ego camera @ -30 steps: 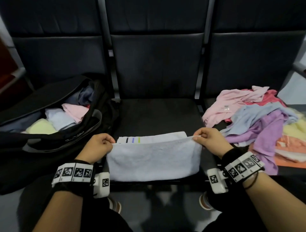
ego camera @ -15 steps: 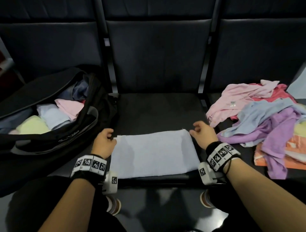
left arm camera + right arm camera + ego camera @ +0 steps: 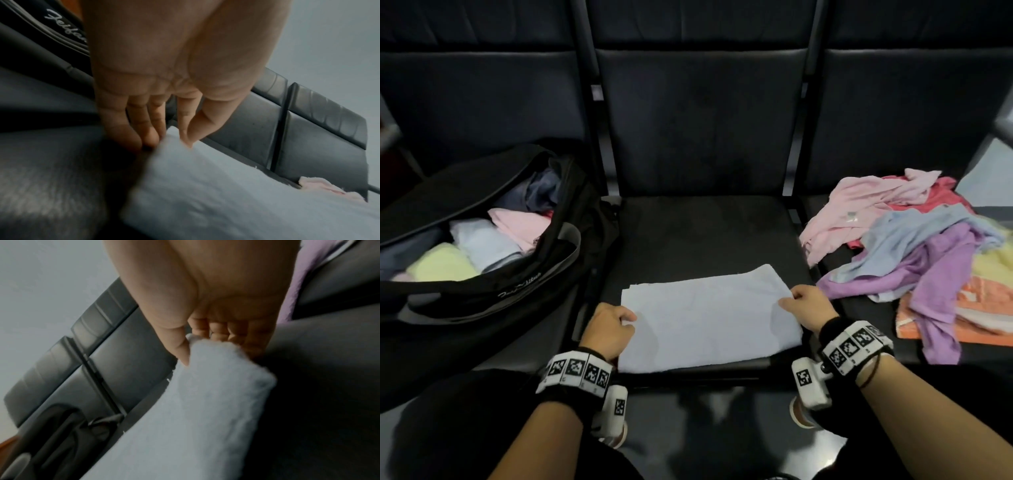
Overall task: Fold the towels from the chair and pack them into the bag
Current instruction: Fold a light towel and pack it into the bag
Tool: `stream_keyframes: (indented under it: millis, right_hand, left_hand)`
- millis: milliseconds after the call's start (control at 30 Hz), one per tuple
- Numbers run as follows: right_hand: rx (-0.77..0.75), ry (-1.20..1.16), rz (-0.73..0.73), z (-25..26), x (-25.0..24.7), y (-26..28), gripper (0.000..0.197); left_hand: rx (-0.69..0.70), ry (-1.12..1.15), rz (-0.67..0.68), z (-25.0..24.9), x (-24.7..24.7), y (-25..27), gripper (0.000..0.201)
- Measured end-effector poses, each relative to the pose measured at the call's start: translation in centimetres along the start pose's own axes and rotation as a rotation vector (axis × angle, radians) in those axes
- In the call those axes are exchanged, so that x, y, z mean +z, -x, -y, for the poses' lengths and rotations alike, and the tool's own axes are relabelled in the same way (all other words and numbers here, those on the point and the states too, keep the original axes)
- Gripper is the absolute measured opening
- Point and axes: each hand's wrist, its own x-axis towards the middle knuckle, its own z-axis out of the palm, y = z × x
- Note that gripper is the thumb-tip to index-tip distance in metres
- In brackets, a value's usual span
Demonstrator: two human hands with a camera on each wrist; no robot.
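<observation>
A pale blue-white towel (image 3: pixel 709 315) lies folded flat near the front of the middle seat (image 3: pixel 705 233). My left hand (image 3: pixel 628 320) pinches its left edge; in the left wrist view the thumb (image 3: pixel 192 129) lies on top of the towel (image 3: pixel 246 203) and the fingers (image 3: pixel 144 131) tuck under it. My right hand (image 3: pixel 789 298) pinches the right edge, with its thumb (image 3: pixel 180 347) on the towel (image 3: pixel 205 418) and the fingers below. The open black bag (image 3: pixel 482 284) on the left seat holds several folded towels (image 3: pixel 482 243).
A loose pile of towels (image 3: pixel 928 246) in pink, blue, purple, yellow and orange covers the right seat. Dark seat backs (image 3: pixel 698 113) rise behind. The bag's rim presses against the middle seat's left side. My knees are below the seat's front edge.
The lifted near edge was folded away over the striped part and the towel laid flat. Both hands then slid back along the side edges and took hold of them.
</observation>
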Motion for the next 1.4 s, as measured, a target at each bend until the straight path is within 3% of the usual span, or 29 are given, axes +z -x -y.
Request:
stream_keyframes:
  millis: [100,233,367,433,533,667,767,900,1033,1233,1400]
  right_hand:
    - [0.108,-0.191,-0.011,-0.4,-1.9,0.5,0.034]
    - [0.154,-0.486,0.113,1.3,-3.0,2.3,0.008]
    - [0.024,-0.648,0.222,5.9,-1.7,4.1,0.025]
    - [-0.05,-0.607,0.247,8.7,0.1,5.0,0.03]
    - [-0.127,-0.527,0.323,12.0,4.1,6.1,0.031]
    - [-0.111,-0.56,0.537,13.9,8.6,7.4,0.036]
    - [-0.102,-0.506,0.511,13.0,8.8,7.3,0.038]
    - [-0.106,-0.448,0.466,10.8,7.2,7.0,0.029]
    - [-0.179,-0.359,0.431,9.2,6.0,7.3,0.032]
    - [-0.459,-0.125,0.375,9.0,6.9,8.5,0.03]
    - [-0.7,0.34,0.423,8.0,8.5,9.1,0.035]
  left_hand:
    - [0.071,-0.006,0.039,-0.8,1.0,0.6,0.033]
    - [0.075,0.017,-0.012,-2.0,1.3,0.9,0.035]
    - [0.107,0.21,-0.132,-3.5,0.9,1.3,0.029]
    - [0.088,0.366,-0.115,-4.1,0.9,1.5,0.023]
    - [-0.034,0.677,0.023,-4.7,0.9,2.1,0.013]
    - [-0.22,0.894,0.197,-4.6,1.2,2.5,0.024]
    - [-0.243,0.876,0.18,-4.1,1.8,2.5,0.027]
    - [-0.051,0.701,0.134,-4.3,2.8,2.4,0.056]
    - [0.075,0.582,0.003,-4.9,2.8,2.5,0.053]
    - [0.08,0.596,0.003,-3.1,0.5,1.9,0.061]
    - [0.006,0.411,0.066,-1.4,0.8,1.6,0.062]
